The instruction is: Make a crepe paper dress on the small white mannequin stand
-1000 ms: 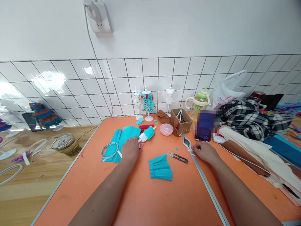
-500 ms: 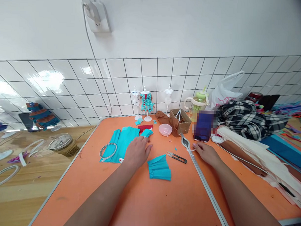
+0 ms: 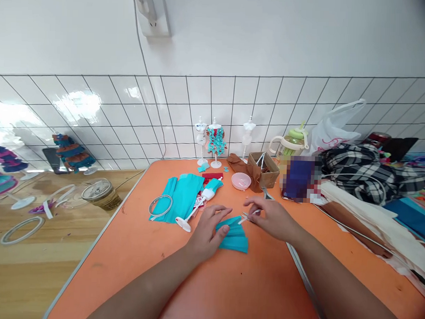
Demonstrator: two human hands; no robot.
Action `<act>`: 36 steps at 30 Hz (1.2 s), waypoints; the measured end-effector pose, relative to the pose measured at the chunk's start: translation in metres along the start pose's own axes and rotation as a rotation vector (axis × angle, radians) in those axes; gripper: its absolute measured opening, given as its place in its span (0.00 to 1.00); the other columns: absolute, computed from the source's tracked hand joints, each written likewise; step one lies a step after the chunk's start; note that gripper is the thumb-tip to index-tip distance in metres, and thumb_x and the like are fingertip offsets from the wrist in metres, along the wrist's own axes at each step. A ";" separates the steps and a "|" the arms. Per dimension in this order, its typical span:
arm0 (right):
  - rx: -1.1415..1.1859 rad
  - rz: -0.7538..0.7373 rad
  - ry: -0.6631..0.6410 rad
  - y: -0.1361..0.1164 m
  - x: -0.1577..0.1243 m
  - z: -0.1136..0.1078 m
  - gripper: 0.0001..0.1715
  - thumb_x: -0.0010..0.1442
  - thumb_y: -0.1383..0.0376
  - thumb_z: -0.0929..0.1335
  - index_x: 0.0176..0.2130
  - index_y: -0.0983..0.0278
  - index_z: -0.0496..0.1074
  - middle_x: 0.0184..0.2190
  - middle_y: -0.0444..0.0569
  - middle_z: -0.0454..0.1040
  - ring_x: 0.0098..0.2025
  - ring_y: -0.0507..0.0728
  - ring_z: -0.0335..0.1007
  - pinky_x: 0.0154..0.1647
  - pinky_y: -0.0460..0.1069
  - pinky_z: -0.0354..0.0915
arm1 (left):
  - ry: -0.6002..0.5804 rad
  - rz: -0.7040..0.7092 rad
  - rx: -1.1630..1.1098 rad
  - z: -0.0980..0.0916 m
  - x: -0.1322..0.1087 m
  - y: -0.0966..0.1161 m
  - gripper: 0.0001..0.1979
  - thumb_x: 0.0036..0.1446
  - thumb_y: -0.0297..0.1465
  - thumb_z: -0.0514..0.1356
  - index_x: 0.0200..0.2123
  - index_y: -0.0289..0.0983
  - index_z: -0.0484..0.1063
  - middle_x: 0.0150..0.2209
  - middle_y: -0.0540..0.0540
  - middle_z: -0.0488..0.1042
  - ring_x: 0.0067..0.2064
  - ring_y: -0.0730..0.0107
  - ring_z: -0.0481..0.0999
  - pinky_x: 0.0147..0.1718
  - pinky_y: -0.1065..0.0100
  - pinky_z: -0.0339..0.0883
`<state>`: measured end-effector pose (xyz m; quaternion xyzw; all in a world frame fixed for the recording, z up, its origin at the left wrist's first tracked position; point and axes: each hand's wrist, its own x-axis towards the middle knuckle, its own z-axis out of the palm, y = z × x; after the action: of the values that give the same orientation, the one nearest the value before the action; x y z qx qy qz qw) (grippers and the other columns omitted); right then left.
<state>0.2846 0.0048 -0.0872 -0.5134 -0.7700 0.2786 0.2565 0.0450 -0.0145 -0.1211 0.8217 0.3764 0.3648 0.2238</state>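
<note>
A small pleated teal paper piece lies on the orange table. My left hand rests on its left edge, with the thumb pressing it down. My right hand is just right of it and pinches a thin white strip whose tip points at the piece's top edge. Small thread snips lie mostly hidden under my right hand. To the left, a small white mannequin wrapped in teal lies on flat teal paper sheets next to a white ring.
Along the tiled wall stand small mannequins, a pink bowl, a cardboard box, a blurred phone and a green bottle. Plaid cloth and fabric lie right. A glass jar sits on the wooden table left.
My left hand moved right from the flat teal sheets onto the pleated piece. My right hand moved left from the metal table seam to the piece with the white strip.
</note>
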 end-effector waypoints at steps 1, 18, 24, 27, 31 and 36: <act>0.007 -0.060 -0.019 -0.015 0.001 0.006 0.14 0.58 0.64 0.66 0.45 0.58 0.70 0.33 0.43 0.78 0.36 0.56 0.74 0.39 0.50 0.64 | 0.014 -0.010 0.024 0.000 -0.001 0.003 0.18 0.66 0.37 0.50 0.55 0.41 0.67 0.52 0.41 0.68 0.56 0.60 0.63 0.55 0.57 0.57; -0.302 -0.863 0.459 -0.027 -0.010 0.067 0.14 0.59 0.77 0.60 0.28 0.61 0.64 0.26 0.44 0.71 0.30 0.52 0.66 0.51 0.54 0.68 | 0.036 -0.151 -0.306 0.012 -0.002 0.003 0.10 0.54 0.27 0.54 0.23 0.37 0.71 0.29 0.46 0.74 0.38 0.64 0.70 0.41 0.61 0.61; -0.196 -1.098 0.496 -0.044 -0.023 0.075 0.16 0.59 0.76 0.59 0.24 0.60 0.62 0.28 0.45 0.75 0.28 0.51 0.68 0.51 0.54 0.70 | 0.144 -0.467 -0.663 0.028 0.002 -0.006 0.12 0.55 0.31 0.55 0.21 0.36 0.71 0.29 0.47 0.72 0.35 0.66 0.72 0.38 0.66 0.66; -0.008 -0.805 0.324 -0.032 -0.020 0.067 0.12 0.62 0.71 0.61 0.32 0.58 0.69 0.29 0.41 0.78 0.30 0.51 0.74 0.46 0.50 0.72 | 0.304 -0.495 -0.556 0.016 0.007 -0.016 0.12 0.58 0.37 0.57 0.32 0.37 0.77 0.36 0.45 0.77 0.43 0.61 0.73 0.47 0.62 0.65; 0.182 -0.024 0.275 0.037 -0.002 0.014 0.16 0.61 0.63 0.63 0.50 0.59 0.66 0.34 0.48 0.80 0.34 0.56 0.78 0.35 0.49 0.72 | 0.282 -0.431 -0.574 0.001 0.007 -0.026 0.15 0.60 0.40 0.57 0.41 0.38 0.78 0.47 0.42 0.77 0.57 0.56 0.68 0.58 0.57 0.57; 0.230 0.494 0.000 0.119 0.001 -0.026 0.18 0.50 0.63 0.69 0.42 0.64 0.69 0.22 0.44 0.75 0.28 0.55 0.74 0.26 0.45 0.66 | 0.158 -0.449 -0.747 0.011 0.001 -0.034 0.18 0.55 0.34 0.60 0.49 0.40 0.76 0.48 0.42 0.76 0.58 0.52 0.66 0.58 0.54 0.58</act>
<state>0.3793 0.0479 -0.1509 -0.6532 -0.5849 0.4182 0.2373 0.0390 0.0066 -0.1497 0.5520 0.4039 0.4797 0.5496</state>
